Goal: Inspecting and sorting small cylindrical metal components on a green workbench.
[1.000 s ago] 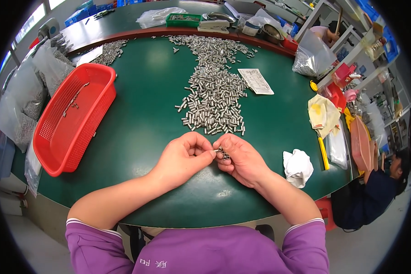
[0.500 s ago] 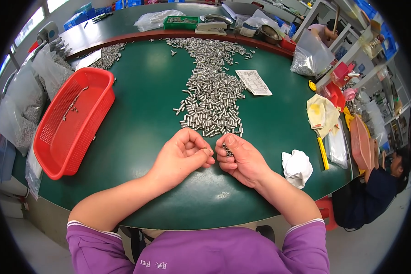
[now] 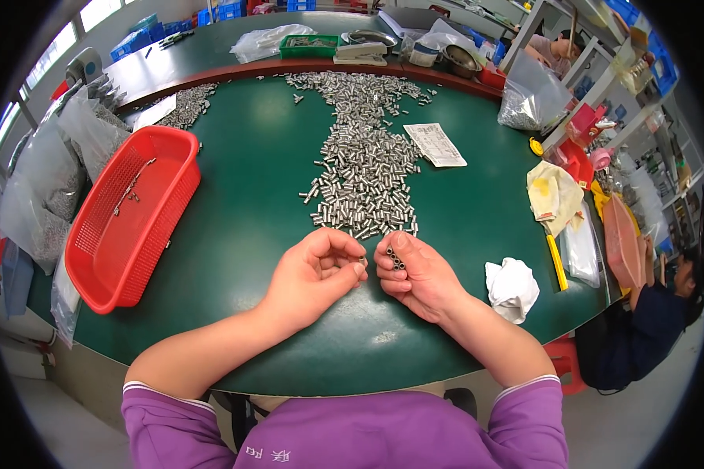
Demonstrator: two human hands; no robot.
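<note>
Several small metal tubes (image 3: pixel 396 260) lie in a row in the curled fingers of my right hand (image 3: pixel 421 275), their hollow ends showing. Beside it on the left, my left hand (image 3: pixel 311 273) is closed in a pinch, thumb against fingertips. A tiny metal edge shows at its fingertips, probably one more tube, mostly hidden. The two hands are close but apart. Just beyond them spreads a long heap of loose silver tubes (image 3: pixel 364 176), running up the green table (image 3: pixel 242 164) to its far edge.
To the left stands a red plastic basket (image 3: pixel 125 273) with a few tubes inside, beside bags of metal parts (image 3: pixel 43 184). On the right are a printed paper (image 3: pixel 436 145), a crumpled white cloth (image 3: pixel 511 289) and a yellow-handled tool (image 3: pixel 557 262). A co-worker (image 3: pixel 641 328) sits at far right.
The view has shifted slightly. My left fingers have moved a little and a small metal edge now shows at their tips. My right hand keeps its row of tubes.
</note>
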